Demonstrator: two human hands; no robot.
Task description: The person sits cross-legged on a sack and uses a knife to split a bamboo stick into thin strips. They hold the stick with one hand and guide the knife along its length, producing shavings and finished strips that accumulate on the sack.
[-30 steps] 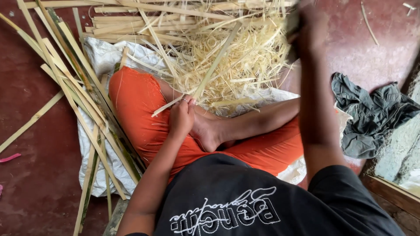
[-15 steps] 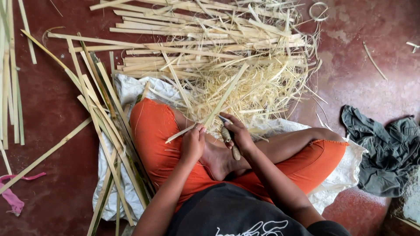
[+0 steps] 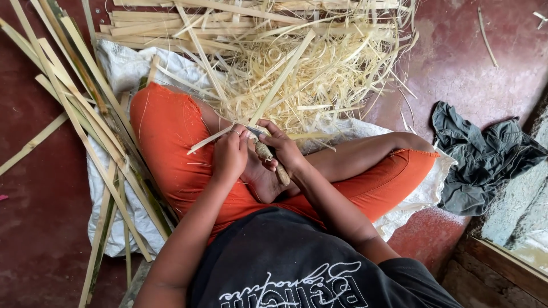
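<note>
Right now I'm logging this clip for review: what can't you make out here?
Head view only:
- Knife: blade hidden behind the right hand and left hand.
- Bamboo strip: near end covered by the hands.
- Bamboo slats: cut off by the top and left edges.
- Grey cloth: crumpled, kind unclear.

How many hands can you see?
2. The left hand grips a bamboo strip above the lap; the right hand, beside it, holds a wooden-handled knife. No other hands are in view.
</note>
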